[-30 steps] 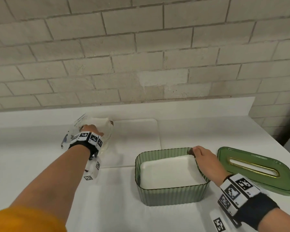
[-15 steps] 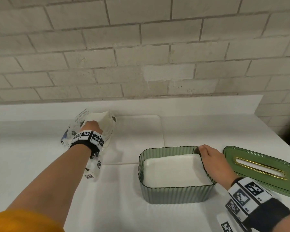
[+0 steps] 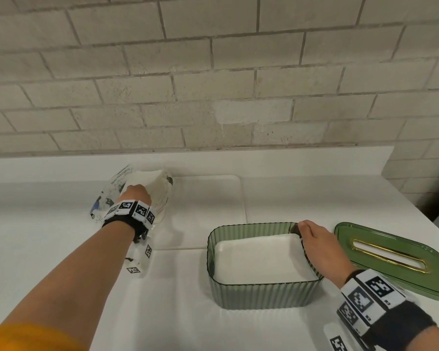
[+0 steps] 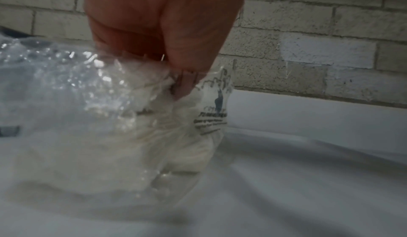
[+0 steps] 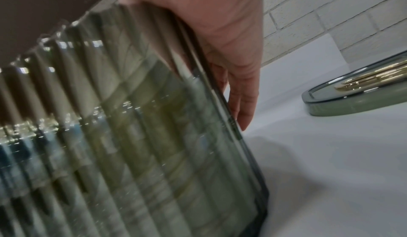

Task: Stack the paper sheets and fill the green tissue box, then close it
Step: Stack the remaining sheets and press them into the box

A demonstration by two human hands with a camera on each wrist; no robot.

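The pack of paper sheets (image 3: 150,184), white sheets in a clear crinkly wrapper with print on it, is held by the left hand (image 3: 135,196) at about 10 o'clock on the white bench (image 3: 61,262). In the left wrist view the fingers (image 4: 182,77) are curled into the top of the wrapper and pinch it together with the sheets inside. Compared with a second ago, the pack has been tipped up a little more and more of the white sheets can be seen at its open end, but it has not been carried away from its spot. It looks as if the sheets are only just being pulled free.

The green tissue box (image 3: 264,292) has been kept in the same place, near the middle of the bench, a little toward 4 o'clock. It is open at the top, and something flat and white lies in the bottom. The right hand (image 3: 317,245) is held on the right wall of the box as before. The thumb is over the rim and the fingers (image 5: 242,101) lie almost straight down the outside wall, so the box is steadied rather than squeezed.

The green lid (image 3: 401,264), with its gold slot, lies flat on the bench at 3 o'clock, just beside the box.

So very little has been done in this last second. The sheets must still be taken out, stacked and put in the box, and the lid must still be put on.
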